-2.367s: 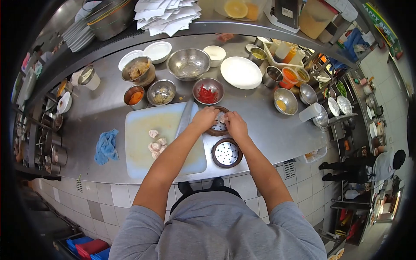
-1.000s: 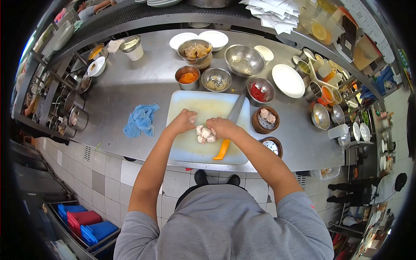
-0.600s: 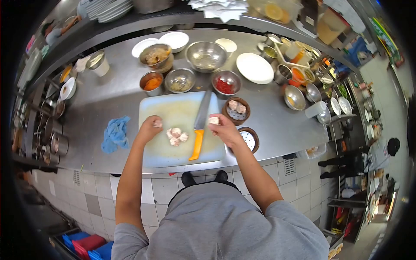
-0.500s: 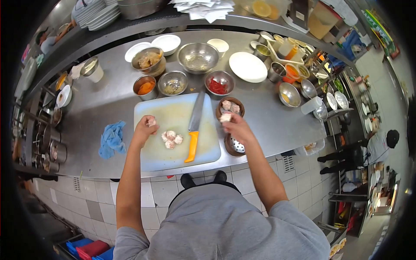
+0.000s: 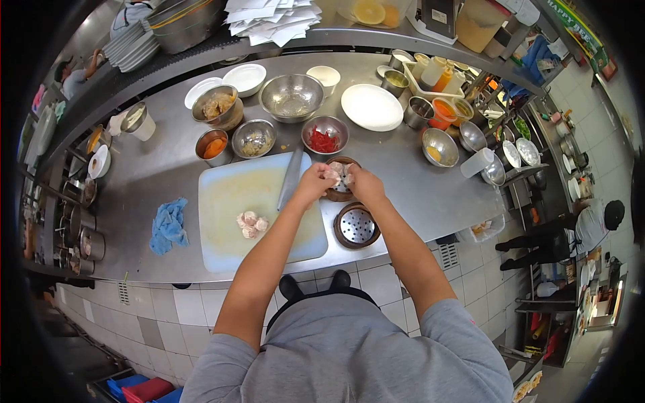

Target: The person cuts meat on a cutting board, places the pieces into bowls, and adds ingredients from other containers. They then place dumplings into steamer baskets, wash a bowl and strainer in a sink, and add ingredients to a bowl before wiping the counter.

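My left hand (image 5: 312, 186) is over the upper steamer basket (image 5: 340, 195), its fingers closed on a pale pinkish dumpling (image 5: 332, 176). Across from it, my right hand (image 5: 367, 186) reaches into the same basket, fingers closed round another dumpling (image 5: 348, 178). More of the same sit between the hands, partly covered by the fingers. Just below stands a second steamer basket (image 5: 357, 225) with a perforated metal base. Several dumplings (image 5: 250, 224) lie in a cluster on the cutting board (image 5: 222, 195). A knife (image 5: 291, 178) rests on the board, its handle hidden by my left forearm.
Behind the board are a bowl of red strips (image 5: 324, 136), a bowl of chopped food (image 5: 254, 138) and a large empty steel bowl (image 5: 291, 97). A white oval plate (image 5: 373, 107) lies farther right. The blue cloth (image 5: 169, 226) is left of the board. A person (image 5: 591, 228) stands at far right.
My left hand has moved right from above the board to the steamer basket, carrying its dumpling. My right hand has lowered its dumpling into that basket. The whole view has shifted slightly.
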Demonstrator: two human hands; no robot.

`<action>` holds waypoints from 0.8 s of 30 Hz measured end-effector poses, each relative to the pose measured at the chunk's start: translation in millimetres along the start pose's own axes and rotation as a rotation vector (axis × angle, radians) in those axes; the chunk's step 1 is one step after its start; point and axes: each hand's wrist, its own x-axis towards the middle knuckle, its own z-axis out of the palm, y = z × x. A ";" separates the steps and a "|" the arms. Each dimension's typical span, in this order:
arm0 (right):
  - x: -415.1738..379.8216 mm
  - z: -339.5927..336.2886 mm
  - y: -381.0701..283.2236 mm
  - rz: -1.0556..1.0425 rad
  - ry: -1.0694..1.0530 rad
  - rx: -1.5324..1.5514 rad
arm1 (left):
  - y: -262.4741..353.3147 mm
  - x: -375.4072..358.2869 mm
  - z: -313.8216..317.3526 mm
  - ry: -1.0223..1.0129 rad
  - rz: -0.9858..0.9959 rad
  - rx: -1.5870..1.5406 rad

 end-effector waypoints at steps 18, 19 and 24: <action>2.8 -9.3 13.4 -0.172 0.032 -0.035 | 12.7 1.5 43.7 0.203 0.316 1.155; 1.8 -9.3 12.7 -0.167 0.053 0.005 | 13.8 2.0 44.3 0.195 0.301 1.174; -0.9 2.0 3.2 -0.330 0.109 -0.013 | 0.2 4.3 42.0 0.281 0.342 1.120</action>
